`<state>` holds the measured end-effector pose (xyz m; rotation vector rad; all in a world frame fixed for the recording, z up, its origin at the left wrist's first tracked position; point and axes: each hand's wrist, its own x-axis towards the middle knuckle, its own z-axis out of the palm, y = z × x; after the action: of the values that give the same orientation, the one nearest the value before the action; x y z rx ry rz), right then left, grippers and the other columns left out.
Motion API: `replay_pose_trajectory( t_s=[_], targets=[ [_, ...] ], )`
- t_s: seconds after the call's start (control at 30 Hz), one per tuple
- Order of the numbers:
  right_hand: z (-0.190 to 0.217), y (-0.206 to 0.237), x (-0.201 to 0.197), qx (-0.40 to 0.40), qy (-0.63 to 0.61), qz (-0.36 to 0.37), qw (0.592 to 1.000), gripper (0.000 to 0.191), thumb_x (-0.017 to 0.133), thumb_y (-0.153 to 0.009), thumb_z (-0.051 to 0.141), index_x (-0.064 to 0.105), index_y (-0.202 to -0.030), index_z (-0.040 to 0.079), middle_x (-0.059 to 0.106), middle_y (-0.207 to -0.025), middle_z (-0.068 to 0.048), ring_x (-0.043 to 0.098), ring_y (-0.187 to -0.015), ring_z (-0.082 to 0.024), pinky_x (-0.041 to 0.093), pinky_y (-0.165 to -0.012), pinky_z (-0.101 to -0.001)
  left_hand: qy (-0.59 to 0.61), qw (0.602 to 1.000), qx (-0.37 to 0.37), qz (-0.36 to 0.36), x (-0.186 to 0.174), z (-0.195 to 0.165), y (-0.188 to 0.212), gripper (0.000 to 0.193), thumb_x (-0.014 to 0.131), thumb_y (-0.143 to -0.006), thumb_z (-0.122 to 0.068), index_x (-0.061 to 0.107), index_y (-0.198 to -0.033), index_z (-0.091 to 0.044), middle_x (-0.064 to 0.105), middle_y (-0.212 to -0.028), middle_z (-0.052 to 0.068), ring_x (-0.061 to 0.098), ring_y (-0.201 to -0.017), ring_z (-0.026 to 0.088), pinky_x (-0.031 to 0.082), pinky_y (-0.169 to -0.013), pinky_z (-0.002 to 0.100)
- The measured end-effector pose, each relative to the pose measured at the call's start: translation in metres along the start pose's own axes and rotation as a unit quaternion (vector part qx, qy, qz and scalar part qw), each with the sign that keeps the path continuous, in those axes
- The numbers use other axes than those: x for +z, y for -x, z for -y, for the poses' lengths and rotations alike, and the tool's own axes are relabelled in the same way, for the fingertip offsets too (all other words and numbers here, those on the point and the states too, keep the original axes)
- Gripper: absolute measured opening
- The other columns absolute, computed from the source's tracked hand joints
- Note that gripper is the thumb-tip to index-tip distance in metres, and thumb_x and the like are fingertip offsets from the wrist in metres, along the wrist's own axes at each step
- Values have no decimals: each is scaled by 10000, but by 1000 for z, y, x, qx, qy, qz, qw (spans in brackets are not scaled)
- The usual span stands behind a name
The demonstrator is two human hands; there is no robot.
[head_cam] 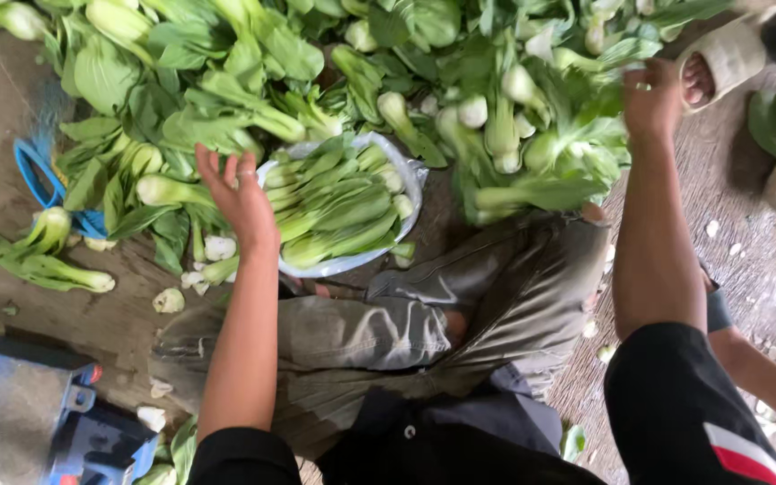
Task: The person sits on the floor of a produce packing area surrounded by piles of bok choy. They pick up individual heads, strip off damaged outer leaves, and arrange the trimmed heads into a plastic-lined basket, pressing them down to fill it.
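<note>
Spreading across the whole upper half of the frame, a heap of bok choy lies on the bare floor, pale stems and dark leaves tangled together. Below it, at the centre, the person's crossed legs in grey-green trousers fill the lower middle. Just above the knees sits a white bag, rolled open and packed with trimmed bok choy heads lying side by side. The left hand hovers at the bag's left rim, fingers spread and loose, grasping nothing. The right hand, in the upper right, reaches into the heap with its fingers among the leaves; whether it has closed on a stem I cannot tell. A blue object lies half under leaves at the left edge. In the upper right corner, another person's foot in a beige slipper rests on the floor. Small white stem cuttings are scattered near the left knee.
</note>
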<state>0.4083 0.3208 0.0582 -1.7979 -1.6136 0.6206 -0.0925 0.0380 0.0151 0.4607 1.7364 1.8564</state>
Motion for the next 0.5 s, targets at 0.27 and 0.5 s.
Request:
replay_pose_trajectory(
  t_s=[0.27, 0.5],
  targets=[
    [23, 60, 44, -247, 104, -56, 962, 428, 854, -979, 270, 668, -1211, -38, 679, -818, -124, 642, -693, -212, 510, -557, -336, -39, 982, 148, 110, 25, 5, 22, 571, 601, -1069, -2, 359, -1582, -60, 523, -1457, 164, 640, -1218, 246, 567, -1021, 365],
    [49, 109, 108, -203, 343, 94, 912, 983, 914, -673, 484, 486, -1434, 32, 581, -1287, -200, 512, -1228, -382, 361, -1008, -600, -33, 973, 112, 198, 44, 1, 60, 497, 637, -1045, -77, 435, -1497, -37, 667, -1146, 94, 685, -909, 146, 602, -797, 275]
  ],
)
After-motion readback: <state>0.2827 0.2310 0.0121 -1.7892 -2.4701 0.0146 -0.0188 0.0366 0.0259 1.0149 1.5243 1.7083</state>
